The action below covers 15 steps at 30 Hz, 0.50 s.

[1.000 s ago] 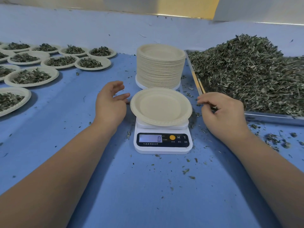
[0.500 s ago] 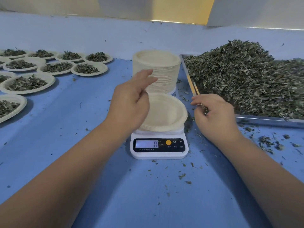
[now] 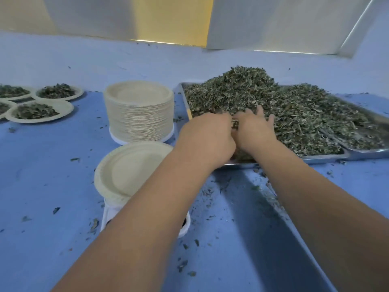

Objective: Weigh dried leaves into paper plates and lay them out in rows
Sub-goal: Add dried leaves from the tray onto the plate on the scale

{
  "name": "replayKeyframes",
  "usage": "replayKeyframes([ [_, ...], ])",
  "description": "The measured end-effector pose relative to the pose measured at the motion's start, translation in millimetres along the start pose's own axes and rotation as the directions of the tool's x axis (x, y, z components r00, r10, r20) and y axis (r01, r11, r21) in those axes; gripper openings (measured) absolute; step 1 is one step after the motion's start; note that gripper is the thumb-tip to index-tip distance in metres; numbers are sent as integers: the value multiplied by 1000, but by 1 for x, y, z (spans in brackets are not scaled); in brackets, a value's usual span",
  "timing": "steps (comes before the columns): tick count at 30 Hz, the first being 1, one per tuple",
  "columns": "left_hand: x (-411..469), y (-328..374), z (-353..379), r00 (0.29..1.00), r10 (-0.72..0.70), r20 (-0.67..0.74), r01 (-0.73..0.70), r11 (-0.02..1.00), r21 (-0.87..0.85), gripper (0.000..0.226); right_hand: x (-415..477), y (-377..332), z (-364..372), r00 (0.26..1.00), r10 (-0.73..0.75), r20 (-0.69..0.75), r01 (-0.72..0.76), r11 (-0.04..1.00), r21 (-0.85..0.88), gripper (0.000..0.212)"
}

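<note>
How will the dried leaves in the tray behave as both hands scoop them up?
Probably loose and crumbly: the dried leaves are small separate bits, and flecks litter the blue table. Likely light for their bulk, heaped high on the metal tray. A scoop may well shed some.

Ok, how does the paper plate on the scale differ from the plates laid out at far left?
The paper plate on the scale is empty; the laid-out plates each hold dried leaves. The paper plate sits raised on the white scale, while the laid-out plates lie on the blue table. The paper plate stands alone; the laid-out plates are grouped close together. All are round, off-white and rimmed.
</note>
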<state>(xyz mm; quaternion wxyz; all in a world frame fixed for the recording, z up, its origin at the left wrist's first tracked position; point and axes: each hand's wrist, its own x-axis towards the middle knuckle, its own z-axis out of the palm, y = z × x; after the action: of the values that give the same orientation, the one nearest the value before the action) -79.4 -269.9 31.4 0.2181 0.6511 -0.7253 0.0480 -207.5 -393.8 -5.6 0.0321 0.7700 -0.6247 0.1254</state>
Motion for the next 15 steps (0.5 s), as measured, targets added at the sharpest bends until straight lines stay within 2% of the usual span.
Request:
replayKeyframes([
  [2,2,1,8,999,32,28,-33,999,35,19,18,16,0,982,182,56,-174,976,-133,66],
  [4,3,-2,11,999,37,36,-39,999,38,18,28,23,1,928,304,213,-284,951,-120,71],
  [6,4,-6,13,999,32,26,-32,999,32,19,30,20,3,917,269,295,-240,962,-131,60],
  [8,6,-8,14,999,25,25,-25,1000,16,26,28,10,2,937,172,304,-143,983,-115,37],
  [11,8,-12,15,999,11,38,-12,1000,9,29,26,-14,-3,949,11,315,20,995,-95,21],
  [13,8,-14,14,998,3,63,-4,1000,27,30,24,-24,-5,975,-73,208,82,996,-34,12],
  [15,8,-19,13,997,-13,82,11,999,30,31,21,-22,-7,997,-61,-52,65,995,70,14],
])
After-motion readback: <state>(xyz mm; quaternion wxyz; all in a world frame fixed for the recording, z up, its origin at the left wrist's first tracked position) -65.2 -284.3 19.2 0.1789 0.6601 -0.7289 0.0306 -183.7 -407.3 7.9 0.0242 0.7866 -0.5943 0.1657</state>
